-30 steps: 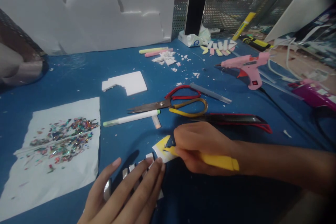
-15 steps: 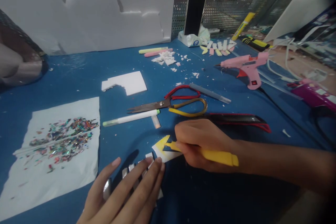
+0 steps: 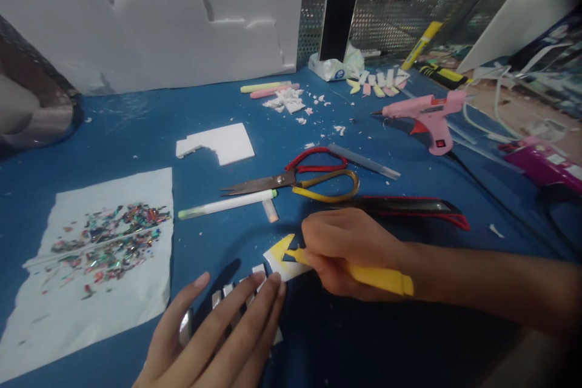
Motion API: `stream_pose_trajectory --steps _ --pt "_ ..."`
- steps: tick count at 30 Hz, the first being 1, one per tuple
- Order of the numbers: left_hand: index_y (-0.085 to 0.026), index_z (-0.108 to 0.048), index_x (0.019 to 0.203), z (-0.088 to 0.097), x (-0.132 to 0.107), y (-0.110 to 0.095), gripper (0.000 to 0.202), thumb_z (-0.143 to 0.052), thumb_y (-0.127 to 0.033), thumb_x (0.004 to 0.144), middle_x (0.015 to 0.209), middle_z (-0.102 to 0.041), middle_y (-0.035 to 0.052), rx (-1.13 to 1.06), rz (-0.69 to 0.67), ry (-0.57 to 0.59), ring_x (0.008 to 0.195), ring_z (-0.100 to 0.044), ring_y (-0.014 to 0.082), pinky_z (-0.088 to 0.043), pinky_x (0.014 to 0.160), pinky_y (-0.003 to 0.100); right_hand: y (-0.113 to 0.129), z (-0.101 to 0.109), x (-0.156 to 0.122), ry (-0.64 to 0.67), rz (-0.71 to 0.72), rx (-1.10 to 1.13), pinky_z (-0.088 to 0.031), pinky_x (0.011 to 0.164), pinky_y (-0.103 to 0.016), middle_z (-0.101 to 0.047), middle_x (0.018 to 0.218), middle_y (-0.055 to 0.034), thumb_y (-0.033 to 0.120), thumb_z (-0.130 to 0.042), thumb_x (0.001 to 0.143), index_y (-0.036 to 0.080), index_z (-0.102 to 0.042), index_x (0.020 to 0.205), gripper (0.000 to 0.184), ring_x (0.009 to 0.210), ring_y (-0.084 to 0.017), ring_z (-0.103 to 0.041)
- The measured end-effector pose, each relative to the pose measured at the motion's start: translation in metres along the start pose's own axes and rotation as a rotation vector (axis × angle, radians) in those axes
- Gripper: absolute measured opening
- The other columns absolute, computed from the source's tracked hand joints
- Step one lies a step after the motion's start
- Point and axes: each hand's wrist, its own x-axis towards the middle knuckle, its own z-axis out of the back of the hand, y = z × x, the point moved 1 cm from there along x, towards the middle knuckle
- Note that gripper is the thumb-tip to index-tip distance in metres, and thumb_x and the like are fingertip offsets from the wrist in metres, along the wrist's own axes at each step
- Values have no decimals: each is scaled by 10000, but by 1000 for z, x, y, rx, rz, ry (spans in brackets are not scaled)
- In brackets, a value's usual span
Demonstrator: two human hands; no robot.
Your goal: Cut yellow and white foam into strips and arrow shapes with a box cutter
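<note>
A yellow highlighter is gripped in my right hand, its tip down on a small white piece partly coloured yellow. My left hand lies with fingers spread on the blue table, its fingertips on the near edge of that piece. Small silvery strips show between and under the left fingers; how many is hidden. Just beyond the hands lie a white pen with green ends and a small pale strip.
Scissors and a red-black cutter knife lie beyond my right hand. A paper sheet at left bears shiny bits. Farther back are a cut white board, a pink glue gun with a cord, and an upright phone.
My right hand has shifted very slightly with the highlighter on the white piece. My left hand stays where it was.
</note>
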Motion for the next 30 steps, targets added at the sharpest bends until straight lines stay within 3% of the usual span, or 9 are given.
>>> stream_pose_trajectory --steps 10,30 --pt "-137 -598 1216 0 -1 0 344 -358 -174 972 1366 -537 33 1 -1 -9 1170 -523 174 -181 1169 469 0 0 0 2 -13 4 -327 595 -211 -424 667 45 113 -483 865 194 -331 723 224 613 -81 -385" --pt "-162 -614 1197 1 0 -1 322 -392 -175 964 1375 -528 24 -1 6 1 1182 -516 176 -171 1175 472 2 3 1 17 -40 34 -290 578 -212 -371 667 52 115 -493 866 193 -312 724 243 609 -72 -347"
